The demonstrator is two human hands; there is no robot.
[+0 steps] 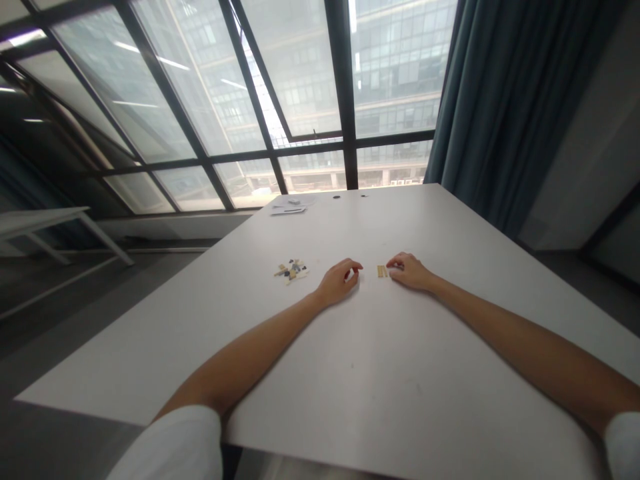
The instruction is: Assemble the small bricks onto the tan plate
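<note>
Small tan blocks (pixel 381 271) lie in a compact group on the white table (pixel 320 360), in front of me. My right hand (pixel 409 271) rests just right of them, its fingers and thumb bent and apart, with the tips at the group's right edge. Whether they touch it, I cannot tell. To the left of the blocks, my left hand (pixel 339 281) lies on the table with curled fingers and a gap between thumb and forefinger. Nothing shows in that gap. Further left is a loose pile of small pieces (pixel 293 271) in tan, black, grey and white.
Papers (pixel 289 208) lie near the table's far left edge. A small dark round object (pixel 337 197) and another tiny dark item (pixel 364 196) are by the far edge. Windows (pixel 300 87) stand beyond, a blue curtain (pixel 505 100) at right, and another white table (pixel 45 220) at left.
</note>
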